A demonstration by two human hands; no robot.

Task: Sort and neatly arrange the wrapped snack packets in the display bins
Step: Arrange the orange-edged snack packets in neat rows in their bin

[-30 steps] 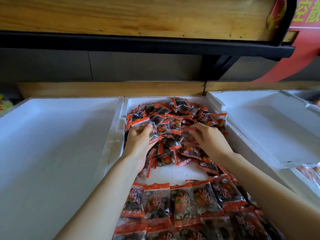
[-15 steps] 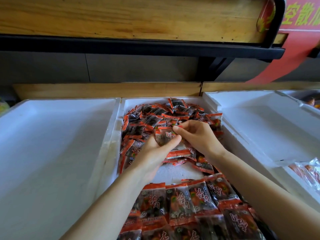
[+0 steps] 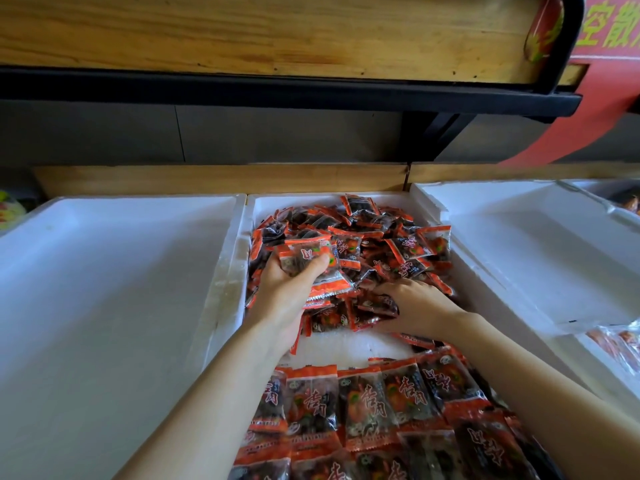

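A white foam bin [image 3: 239,271] in the middle holds red-and-black wrapped snack packets. A loose heap of packets [image 3: 374,244] fills its far half. Neat overlapping rows of packets [image 3: 367,407] lie in its near half, with a bare strip of bin floor between. My left hand [image 3: 287,289] is raised over the heap's left side and grips a small stack of packets [image 3: 311,265], thumb across the top one. My right hand [image 3: 412,303] lies on the near edge of the heap, its fingers curled round a packet [image 3: 377,304].
A white foam bin [image 3: 114,289] stands to the left and another foam bin [image 3: 526,251] to the right. More packets in clear wrap [image 3: 620,341] lie at the far right. A wooden shelf with a black edge [image 3: 277,88] overhangs the back.
My hands have parted. The left one has kept the stack and lifted it to the left. The right one has dropped to the near edge of the heap and taken hold of another packet.
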